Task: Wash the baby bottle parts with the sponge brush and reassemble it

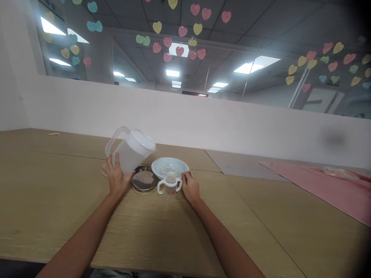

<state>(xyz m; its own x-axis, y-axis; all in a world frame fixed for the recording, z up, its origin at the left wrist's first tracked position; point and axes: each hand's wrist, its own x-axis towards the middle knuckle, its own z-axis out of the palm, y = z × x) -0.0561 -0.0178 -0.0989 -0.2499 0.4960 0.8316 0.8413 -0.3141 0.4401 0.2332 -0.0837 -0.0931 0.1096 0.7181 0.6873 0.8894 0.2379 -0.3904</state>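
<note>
My left hand [116, 175] is wrapped round the lower body of a translucent white plastic pitcher [131, 154] with a lid. The pitcher is tilted, its spout towards a white bowl [170, 159] and its handle up at the left. Some clear, hard-to-make-out items lie inside the bowl. My right hand [190, 187] is closed at the bowl's right rim, seemingly gripping it; the fingertips are partly hidden. Just left of this hand stands a clear baby bottle [170, 189] with two white handles and red lettering, uncapped. A round metal tray [144, 180] lies between the pitcher and the bottle.
The wooden table [139, 231] runs back to a white wall [174, 119] under a window with heart-shaped notes. A pink sheet [319, 185] and crumpled clear plastic [340, 172] lie at the right. A small flat piece [53, 134] rests at the back left.
</note>
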